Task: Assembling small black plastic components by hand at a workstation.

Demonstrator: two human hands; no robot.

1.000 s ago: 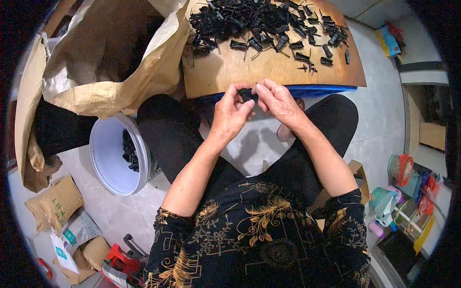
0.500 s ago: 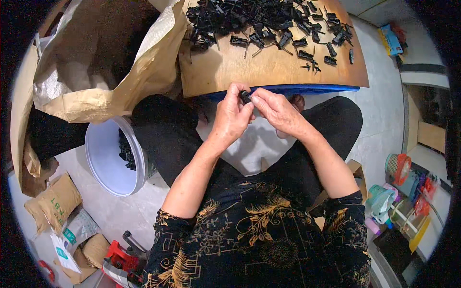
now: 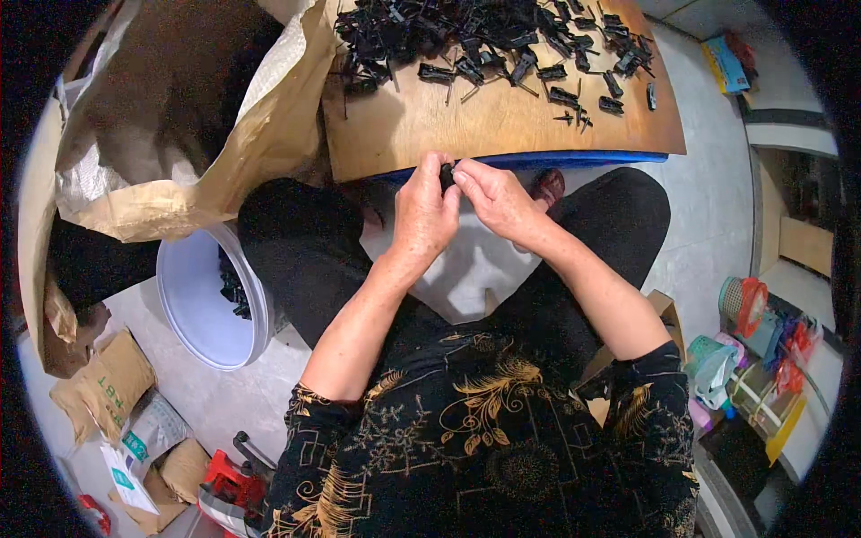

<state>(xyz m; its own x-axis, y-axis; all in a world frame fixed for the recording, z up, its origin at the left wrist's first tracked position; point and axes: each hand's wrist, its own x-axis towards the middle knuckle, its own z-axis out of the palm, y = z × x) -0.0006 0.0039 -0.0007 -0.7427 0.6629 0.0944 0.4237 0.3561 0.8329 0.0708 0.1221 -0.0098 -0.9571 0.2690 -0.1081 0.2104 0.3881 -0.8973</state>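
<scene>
Just off the near edge of the wooden board (image 3: 502, 130), my left hand (image 3: 425, 213) is closed round a small black plastic part (image 3: 447, 177). The fingers of my right hand (image 3: 496, 199) pinch the same part from the other side. Much of it is hidden by my fingers, so its exact kind does not show. On the board lies a heap of black plastic parts (image 3: 421, 36), many with thin pins or stalks sticking out. Several single ones, such as a black piece (image 3: 611, 105), lie apart from the heap toward the right.
A large open woven sack (image 3: 170, 199) stands at the left of the board. Below it a white bucket (image 3: 193, 305) leans with black parts inside. Brown paper packages (image 3: 112, 381) and a red tool-like object (image 3: 233, 484) lie lower left. Baskets and bags (image 3: 717, 368) crowd the right.
Both hands have turned a little and drawn closer together round the black part, which is now more upright. The whole view has shifted slightly.
</scene>
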